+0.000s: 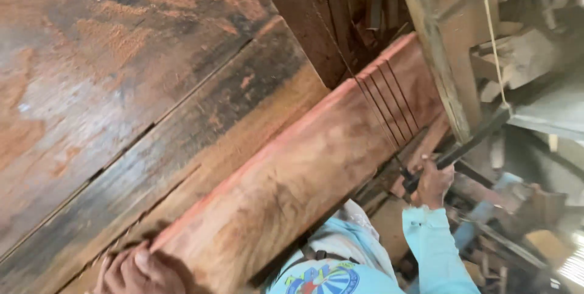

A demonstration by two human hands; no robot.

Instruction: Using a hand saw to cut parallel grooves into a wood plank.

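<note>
Hands on a long reddish-brown wooden plank point(292, 172)

The plank lies on the dark worn wooden table point(121, 87), its long side running from bottom left up to top right. The left hand point(137, 269) presses flat on its near end, likely to steady it. The right hand point(433, 181) is closed around a dark metal lever point(462, 145).

A reddish wooden plank point(292, 178) is seen, its sawn face matt and rough-grained, marked with thin dark lines near one end. The table point(121, 87) beneath is made of worn boards — dark-stained, matt, dusted with orange sawdust. A dark metal lever point(468, 142), dull in finish, is gripped by the right hand point(433, 183). The sleeve point(429, 245) is of pale blue cloth — soft and unglossed.
</note>
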